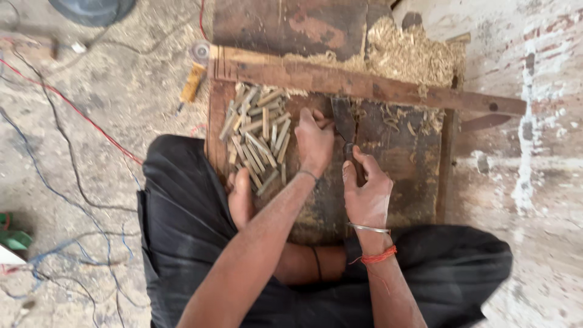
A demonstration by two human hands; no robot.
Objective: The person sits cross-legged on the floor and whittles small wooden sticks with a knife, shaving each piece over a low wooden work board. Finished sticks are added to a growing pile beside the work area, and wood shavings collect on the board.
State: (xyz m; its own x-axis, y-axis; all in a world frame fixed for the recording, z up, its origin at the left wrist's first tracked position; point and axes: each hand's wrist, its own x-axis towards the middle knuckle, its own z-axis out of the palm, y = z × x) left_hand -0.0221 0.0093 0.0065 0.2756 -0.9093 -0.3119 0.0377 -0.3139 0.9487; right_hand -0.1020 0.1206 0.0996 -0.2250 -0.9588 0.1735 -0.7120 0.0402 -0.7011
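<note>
My left hand (314, 141) rests on a dark wooden board (395, 152), fingers curled over something small at the blade's edge; what it pinches is hidden. My right hand (366, 191) grips the handle of a broad metal blade (344, 121) that points away from me. Just left of my left hand lies a pile of several short cut wooden sticks (258, 136). I sit cross-legged in black trousers (182, 225), my bare foot (241, 197) against the board's near edge.
A long wooden plank (376, 85) lies across the board's far side, with wood shavings (407, 54) heaped behind it. Red and blue wires (73, 152) trail over the dusty floor on the left. A small yellow-handled tool (192, 84) lies near the plank's left end.
</note>
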